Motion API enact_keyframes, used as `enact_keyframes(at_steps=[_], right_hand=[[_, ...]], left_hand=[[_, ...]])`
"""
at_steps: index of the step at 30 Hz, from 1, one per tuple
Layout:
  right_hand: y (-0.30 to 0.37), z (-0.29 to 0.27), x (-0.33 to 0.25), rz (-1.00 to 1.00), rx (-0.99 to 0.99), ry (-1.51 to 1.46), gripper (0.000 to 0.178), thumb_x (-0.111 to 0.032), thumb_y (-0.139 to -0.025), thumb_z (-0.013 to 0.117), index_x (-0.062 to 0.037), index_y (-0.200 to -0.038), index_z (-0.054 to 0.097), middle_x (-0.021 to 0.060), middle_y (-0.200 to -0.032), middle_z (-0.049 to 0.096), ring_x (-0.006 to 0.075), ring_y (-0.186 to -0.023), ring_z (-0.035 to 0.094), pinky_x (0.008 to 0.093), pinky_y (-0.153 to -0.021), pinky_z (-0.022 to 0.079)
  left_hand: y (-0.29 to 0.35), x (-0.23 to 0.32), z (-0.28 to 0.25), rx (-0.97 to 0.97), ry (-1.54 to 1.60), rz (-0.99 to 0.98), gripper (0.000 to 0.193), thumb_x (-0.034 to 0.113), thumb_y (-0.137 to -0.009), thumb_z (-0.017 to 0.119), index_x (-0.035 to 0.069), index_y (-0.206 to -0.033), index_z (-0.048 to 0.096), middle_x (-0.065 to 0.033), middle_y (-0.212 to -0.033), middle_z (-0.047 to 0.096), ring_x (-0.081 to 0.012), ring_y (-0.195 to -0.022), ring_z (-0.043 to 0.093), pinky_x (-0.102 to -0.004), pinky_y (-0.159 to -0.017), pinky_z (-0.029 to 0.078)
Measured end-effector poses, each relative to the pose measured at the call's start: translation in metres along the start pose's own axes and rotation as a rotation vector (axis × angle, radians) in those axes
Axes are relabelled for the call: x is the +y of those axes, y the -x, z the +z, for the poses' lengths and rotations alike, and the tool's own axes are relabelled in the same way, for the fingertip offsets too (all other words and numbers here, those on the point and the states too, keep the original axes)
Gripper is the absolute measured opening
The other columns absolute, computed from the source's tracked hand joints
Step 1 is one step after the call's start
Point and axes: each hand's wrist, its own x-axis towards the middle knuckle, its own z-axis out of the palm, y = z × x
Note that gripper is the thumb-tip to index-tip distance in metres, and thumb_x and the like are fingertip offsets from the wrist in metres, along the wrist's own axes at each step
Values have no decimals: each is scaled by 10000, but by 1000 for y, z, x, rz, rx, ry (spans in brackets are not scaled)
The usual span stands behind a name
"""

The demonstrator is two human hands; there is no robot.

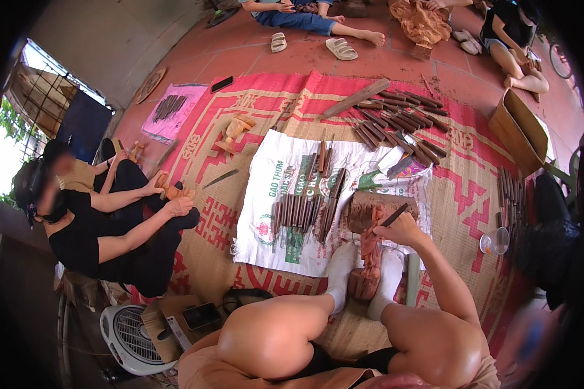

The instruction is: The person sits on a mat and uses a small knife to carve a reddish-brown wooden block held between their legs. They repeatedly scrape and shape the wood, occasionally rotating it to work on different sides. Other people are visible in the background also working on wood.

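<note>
My right hand (pixel 401 228) is closed around a dark-handled carving tool (pixel 396 214), beside a reddish carved wooden figure (pixel 371 259). The figure stands between my white-socked feet, its lower end at a reddish wooden block (pixel 362 285). Just beyond it lies a brown wood block (pixel 360 212) on a white woven sack (pixel 256 227). Several dark-handled chisels (pixel 295 212) are lined up on the sack to the left. No part of my left hand can be made out; a reddish patch at the lower edge is too unclear to name.
More chisels (pixel 402 120) are heaped at the far right of the patterned mat (pixel 204 175). A plastic cup (pixel 494 241) and a cardboard box (pixel 518 133) stand right. At left, a person (pixel 87 227) holds a wooden carving; a fan (pixel 133 337) sits nearer.
</note>
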Motion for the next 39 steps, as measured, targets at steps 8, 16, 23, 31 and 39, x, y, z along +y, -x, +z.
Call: enact_keyframes(at_steps=[8, 16, 23, 31, 39], right_hand=[[5, 5, -9, -42, 75, -143, 233, -278, -773, 640, -51, -729, 666, 156, -763, 634, 348, -729, 626, 447, -673, 481], [4, 14, 2, -105, 71, -164, 176, -163, -760, 625, -2, -688, 621, 132, -730, 558, 286, -693, 565, 400, -653, 436], [-1, 7, 3, -138, 92, -110, 185, -164, -753, 618, 12, -697, 619, 136, -738, 549, 287, -678, 556, 406, -641, 425], [-4, 11, 8, -131, 71, -106, 190, -168, -755, 612, 17, -714, 627, 138, -734, 540, 281, -670, 550, 406, -645, 424], [-1, 7, 3, -94, 79, -115, 194, -175, -757, 615, 16, -727, 637, 133, -745, 550, 264, -672, 556, 395, -653, 435]], left_hand=[[109, 44, 3, -424, -5, 64, 446, 190, -861, 625, 2, -1231, 462, -207, -1205, 552, -349, -1119, 550, -404, -953, 421], [115, 132, 62, -549, 203, 352, 509, 208, -853, 636, -9, -1261, 424, -210, -1215, 543, -345, -1118, 547, -406, -963, 410], [110, 154, 69, -555, 252, 401, 564, 224, -846, 647, -18, -1287, 392, -213, -1223, 536, -342, -1118, 544, -409, -971, 400], [101, 144, 56, -523, 225, 370, 629, 243, -838, 658, -28, -1317, 355, -216, -1232, 528, -339, -1117, 540, -411, -981, 388], [98, 146, 43, -528, 188, 355, 694, 261, -829, 670, -38, -1347, 317, -220, -1242, 520, -335, -1116, 537, -413, -990, 377]])
